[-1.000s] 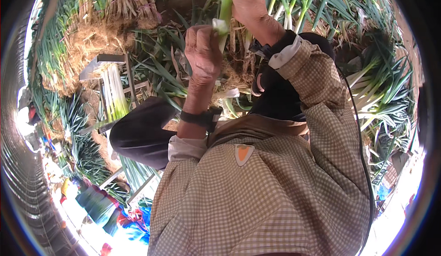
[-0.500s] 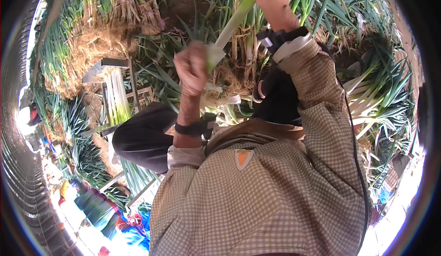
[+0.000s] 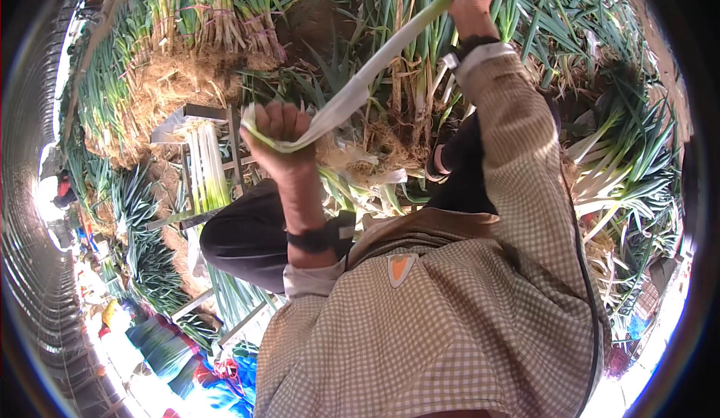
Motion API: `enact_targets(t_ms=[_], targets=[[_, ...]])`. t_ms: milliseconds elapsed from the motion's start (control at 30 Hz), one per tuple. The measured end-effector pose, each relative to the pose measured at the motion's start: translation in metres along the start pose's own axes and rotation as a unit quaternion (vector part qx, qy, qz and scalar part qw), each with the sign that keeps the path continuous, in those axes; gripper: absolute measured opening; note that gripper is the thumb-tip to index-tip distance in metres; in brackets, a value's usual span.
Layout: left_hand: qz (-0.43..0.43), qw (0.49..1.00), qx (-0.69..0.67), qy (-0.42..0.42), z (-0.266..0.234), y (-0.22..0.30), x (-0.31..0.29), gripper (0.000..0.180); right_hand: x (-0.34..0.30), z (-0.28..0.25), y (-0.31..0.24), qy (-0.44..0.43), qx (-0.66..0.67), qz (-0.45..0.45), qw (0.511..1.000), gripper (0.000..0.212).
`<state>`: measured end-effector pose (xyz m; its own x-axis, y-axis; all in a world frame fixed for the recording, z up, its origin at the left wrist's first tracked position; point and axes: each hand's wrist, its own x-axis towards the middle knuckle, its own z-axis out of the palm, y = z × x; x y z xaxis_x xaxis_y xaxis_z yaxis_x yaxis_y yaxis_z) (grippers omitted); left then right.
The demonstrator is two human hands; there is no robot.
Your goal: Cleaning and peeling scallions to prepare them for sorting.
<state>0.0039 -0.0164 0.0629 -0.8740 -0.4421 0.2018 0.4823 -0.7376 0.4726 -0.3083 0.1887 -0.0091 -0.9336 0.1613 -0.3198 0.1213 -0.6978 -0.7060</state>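
High at the top, my right hand (image 3: 472, 4) is closed round the green upper part of a large green onion (image 3: 397, 47), whose pale shank slants down to the left. My left hand (image 3: 281, 137), fingers curled, grips a loose strip of its outer skin (image 3: 304, 139). That strip stretches from the shank and bends round the hand, its end sticking up past the knuckles. Whether the shank's tip is still under the skin, I cannot tell. Trimmed white stalks (image 3: 206, 159) lie in a metal frame (image 3: 234, 137) beside my left knee.
Rooty bundles of green onions (image 3: 217, 13) stand at the far left, with more onions (image 3: 405, 95) ahead of me. Loose ones (image 3: 607, 167) are heaped at the right. Peeled scraps (image 3: 360, 202) litter the ground between my legs (image 3: 244, 234). A corrugated wall (image 3: 37, 268) curves along the left.
My left hand has moved left and a little down, drawing the skin strip out from the shank. My right hand has shifted slightly right and remains on the green part.
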Motion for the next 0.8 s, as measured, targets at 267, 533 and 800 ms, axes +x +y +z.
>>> enact_targets(t_ms=[267,533,800], targets=[[-0.062,0.875,0.454,0.154,0.009,-0.098,0.0,0.044,-0.12,-0.058,0.163,0.002,0.006,0.282,0.959,0.021],[-0.213,0.862,0.453,0.08,0.011,-0.075,-0.046,0.037,-0.068,-0.133,0.22,0.051,-0.366,0.09,0.925,0.033],[-0.069,0.789,0.608,0.06,0.041,-0.015,-0.091,0.046,-0.134,-0.061,0.172,-0.028,-0.336,0.147,0.93,0.044]])
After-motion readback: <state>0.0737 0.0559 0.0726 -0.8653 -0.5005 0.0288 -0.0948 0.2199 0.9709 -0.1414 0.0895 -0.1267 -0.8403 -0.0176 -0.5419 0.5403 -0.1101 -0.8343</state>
